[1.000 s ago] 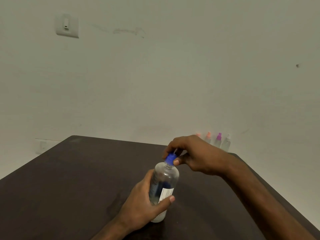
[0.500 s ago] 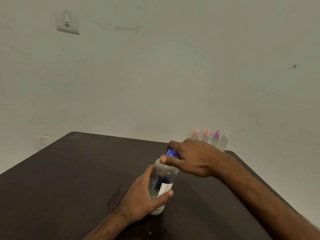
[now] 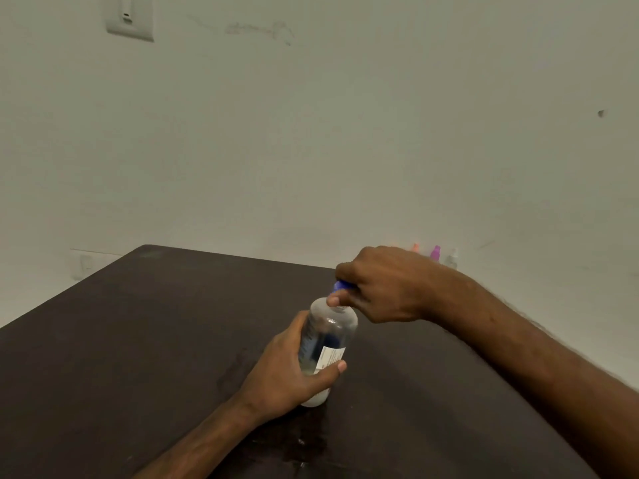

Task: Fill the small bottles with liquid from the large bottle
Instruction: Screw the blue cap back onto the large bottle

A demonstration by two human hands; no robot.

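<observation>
One pale, matte wall [image 3: 311, 133] fills the upper half, scuffed near the top and carrying a single rectangular switch plate [image 3: 129, 19]. Below it lies one dark brown table [image 3: 138, 340], smooth and dull, with a glossy, wet-looking patch [image 3: 301, 440] toward its near edge. Two bare forearms reach in. The left hand [image 3: 290, 375] wraps the middle of the large bottle [image 3: 328, 344] — thumb curled across the white paper label, fingers round the far side — and holds it with its base on the table, tipped slightly away. That bottle is one clear plastic cylinder with rounded shoulders. The right hand [image 3: 383, 288] curls over its top, thumb and fingers pinching the one blue cap [image 3: 340, 285] at the neck. At the table's far right corner, against the wall and partly behind the right wrist, stand the small bottles [image 3: 435, 254] — three blurred tops can be counted: orange, magenta and clear.
</observation>
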